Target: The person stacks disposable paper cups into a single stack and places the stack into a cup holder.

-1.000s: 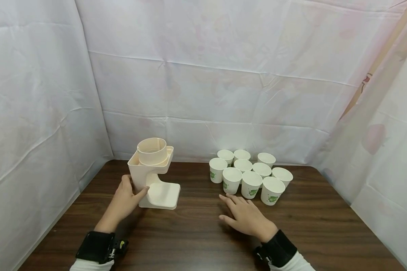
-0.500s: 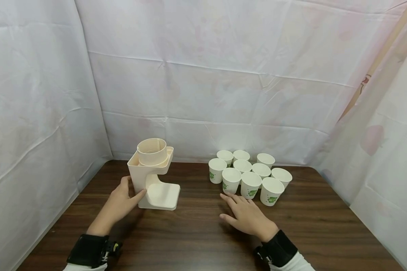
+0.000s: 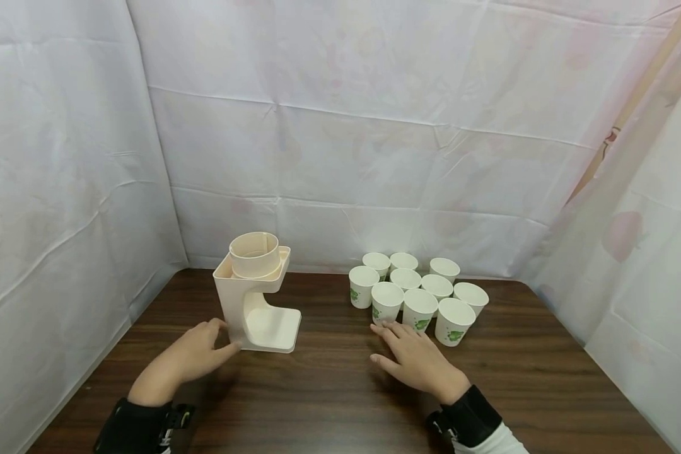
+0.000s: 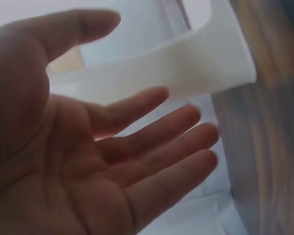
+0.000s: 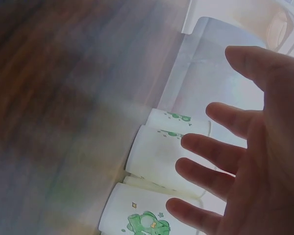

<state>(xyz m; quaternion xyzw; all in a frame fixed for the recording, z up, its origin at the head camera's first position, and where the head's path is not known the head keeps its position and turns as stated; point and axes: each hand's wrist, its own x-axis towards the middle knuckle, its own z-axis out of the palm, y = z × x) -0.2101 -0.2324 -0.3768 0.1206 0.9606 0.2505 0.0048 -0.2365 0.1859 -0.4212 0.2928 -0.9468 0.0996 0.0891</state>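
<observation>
Cream plastic stand (image 3: 232, 309) sits on L side of the bench (image 3: 318, 391), L hand (image 3: 193, 354) just beside it. L grip: fingers extended, thumb spread well apart from them; thumb tip by the base (image 3: 273, 328), contact can't tell. R hand (image 3: 417, 364) likewise: fingers fairly straight, thumb apart, tips right by the front paper cups (image 3: 420, 309); touch can't tell.

Stand's smooth, C-shaped, w/ rounded flat base & round collar (image 3: 254, 263) atop. Ten white cups, green print, upright, bunched. Dark wood-grain strip runs btwn stand & cups; bench's far edge meets creased cloth (image 3: 346, 157).
</observation>
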